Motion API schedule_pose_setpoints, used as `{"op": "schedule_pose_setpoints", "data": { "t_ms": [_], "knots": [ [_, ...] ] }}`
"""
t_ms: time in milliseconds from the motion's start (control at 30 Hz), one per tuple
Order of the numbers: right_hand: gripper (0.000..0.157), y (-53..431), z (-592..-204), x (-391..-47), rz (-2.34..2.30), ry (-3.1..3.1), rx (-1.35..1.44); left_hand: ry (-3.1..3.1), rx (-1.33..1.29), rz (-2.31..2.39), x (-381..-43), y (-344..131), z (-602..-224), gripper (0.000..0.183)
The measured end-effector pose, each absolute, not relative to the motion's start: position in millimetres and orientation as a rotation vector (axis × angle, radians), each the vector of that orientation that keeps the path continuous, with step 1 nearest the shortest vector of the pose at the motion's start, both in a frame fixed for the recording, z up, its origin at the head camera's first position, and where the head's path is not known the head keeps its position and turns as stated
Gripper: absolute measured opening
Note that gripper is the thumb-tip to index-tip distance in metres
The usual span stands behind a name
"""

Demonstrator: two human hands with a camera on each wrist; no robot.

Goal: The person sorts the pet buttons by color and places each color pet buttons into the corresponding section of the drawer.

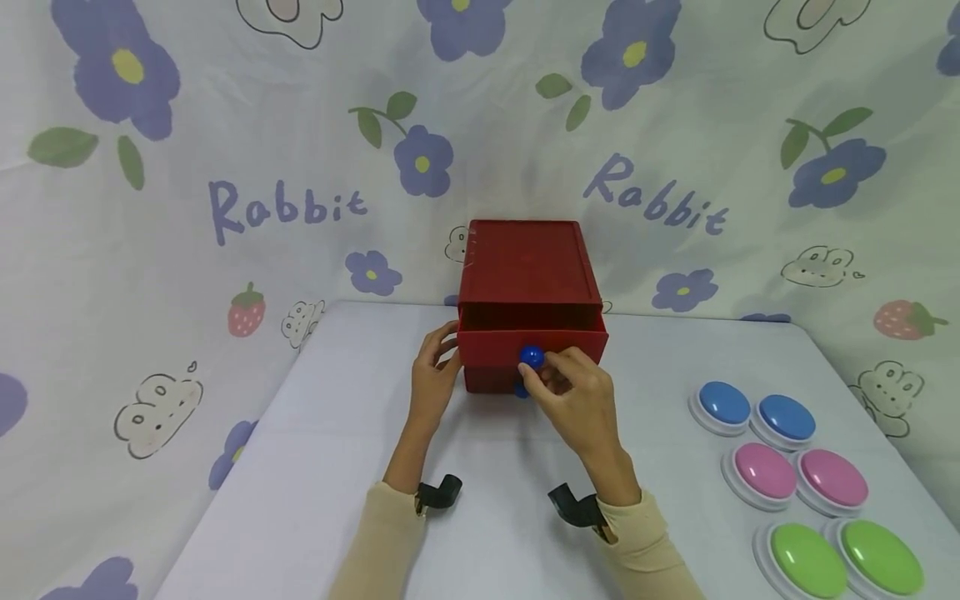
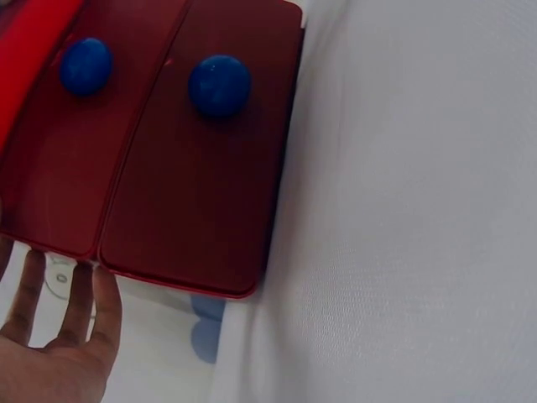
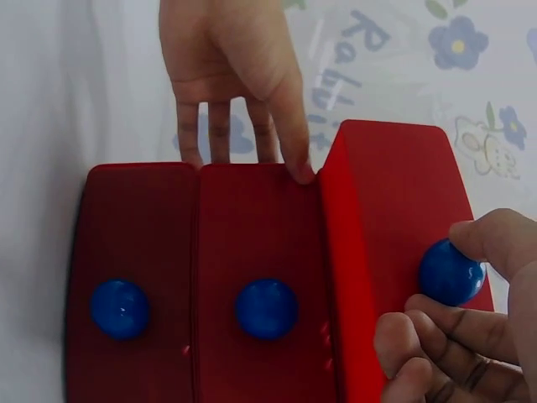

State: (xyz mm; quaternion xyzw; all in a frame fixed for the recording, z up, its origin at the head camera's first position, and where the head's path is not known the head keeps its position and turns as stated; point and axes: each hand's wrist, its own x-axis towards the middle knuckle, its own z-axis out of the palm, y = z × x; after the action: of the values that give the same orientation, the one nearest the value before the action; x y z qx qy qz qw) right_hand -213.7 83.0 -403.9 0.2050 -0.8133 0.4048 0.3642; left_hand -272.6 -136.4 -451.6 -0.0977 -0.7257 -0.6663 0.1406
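A red drawer cabinet (image 1: 528, 262) has several drawers stacked one above another, each with a round blue knob. Its top drawer (image 1: 491, 346) sticks out toward me, with a dark gap showing behind its front. My right hand (image 1: 581, 404) pinches that drawer's blue knob (image 3: 451, 271) between thumb and fingers. At the cabinet's left side, my left hand (image 1: 435, 379) rests with fairly straight fingers against the side edge. Below the pulled-out drawer, the middle knob (image 3: 266, 309) and bottom knob (image 3: 120, 309) sit on drawer fronts that are flush with the cabinet.
On the right of the white table (image 1: 315, 500) stand pairs of round push buttons: blue (image 1: 724, 402), pink (image 1: 765, 470) and green (image 1: 808, 558). A patterned cloth (image 1: 285, 125) with flowers and rabbits hangs behind the cabinet.
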Motion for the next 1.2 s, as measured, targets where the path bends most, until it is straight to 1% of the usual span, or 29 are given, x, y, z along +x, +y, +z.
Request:
{"op": "schedule_pose_setpoints", "data": {
  "t_ms": [400,1200],
  "knots": [
    [0.022,85,-397,-206,1.013,-2.162,0.545,-2.085,-0.248,-1.960,-278,-136,-461,0.045],
    [0.022,84,-380,-197,0.990,-2.333,0.509,-2.103,-0.236,-1.960,-286,-140,-459,0.043]
  ]
}}
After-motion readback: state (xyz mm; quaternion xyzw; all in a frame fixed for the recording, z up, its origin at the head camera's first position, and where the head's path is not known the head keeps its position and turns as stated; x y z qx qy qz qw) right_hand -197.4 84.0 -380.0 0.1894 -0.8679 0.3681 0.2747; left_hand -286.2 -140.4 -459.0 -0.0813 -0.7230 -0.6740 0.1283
